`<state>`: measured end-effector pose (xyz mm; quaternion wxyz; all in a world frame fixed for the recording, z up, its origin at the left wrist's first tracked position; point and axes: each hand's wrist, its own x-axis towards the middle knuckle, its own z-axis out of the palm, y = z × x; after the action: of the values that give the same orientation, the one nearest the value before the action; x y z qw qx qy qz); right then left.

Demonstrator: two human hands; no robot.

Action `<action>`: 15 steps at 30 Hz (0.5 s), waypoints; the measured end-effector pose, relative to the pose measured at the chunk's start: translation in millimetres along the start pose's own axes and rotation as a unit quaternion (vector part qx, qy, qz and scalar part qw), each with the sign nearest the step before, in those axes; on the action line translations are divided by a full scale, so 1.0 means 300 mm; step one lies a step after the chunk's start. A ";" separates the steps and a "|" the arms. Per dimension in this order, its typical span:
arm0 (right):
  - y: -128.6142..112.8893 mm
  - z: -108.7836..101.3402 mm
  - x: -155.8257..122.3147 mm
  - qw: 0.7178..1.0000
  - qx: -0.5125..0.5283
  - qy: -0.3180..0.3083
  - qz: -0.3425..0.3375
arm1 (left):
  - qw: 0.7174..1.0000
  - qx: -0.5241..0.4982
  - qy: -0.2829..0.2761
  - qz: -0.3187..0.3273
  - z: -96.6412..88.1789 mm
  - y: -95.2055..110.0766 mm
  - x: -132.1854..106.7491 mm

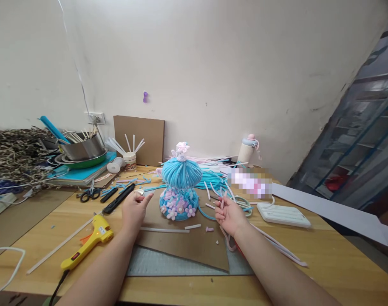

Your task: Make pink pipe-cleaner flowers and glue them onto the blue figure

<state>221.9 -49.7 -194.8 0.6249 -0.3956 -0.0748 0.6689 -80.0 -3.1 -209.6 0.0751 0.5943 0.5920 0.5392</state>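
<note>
Toward the back edge of the brown cardboard sheet stands one blue, domed fuzzy-stem ornament, pale-pink flowers already mounted at top and base, loose blue fuzzy stems unattached behind, right hand pinching a slim pale-pink piece, left hand half-curled, grip indiscernible.

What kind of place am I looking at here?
Probably a craft corner, at home or in a small workshop; I can't tell which. The wooden table holds a yellow glue gun, scissors and a blue-and-pink fuzzy model with flowers.
</note>
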 end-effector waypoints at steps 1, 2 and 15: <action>0.001 0.001 -0.003 1.000 -0.001 -0.004 0.002 | 1.000 -0.006 -0.005 -0.004 0.001 0.000 -0.005; 0.001 0.002 -0.005 1.000 -0.003 -0.009 0.004 | 1.000 -0.013 -0.012 -0.008 0.002 0.000 -0.011; 0.105 0.036 -0.096 0.992 -0.068 -0.055 -0.088 | 0.991 -0.088 -0.095 0.037 -0.010 0.066 -0.086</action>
<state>188.0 -77.8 -193.8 0.6482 -0.3917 -0.1883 0.6253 -62.6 -30.8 -208.2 0.1622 0.6555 0.5101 0.5328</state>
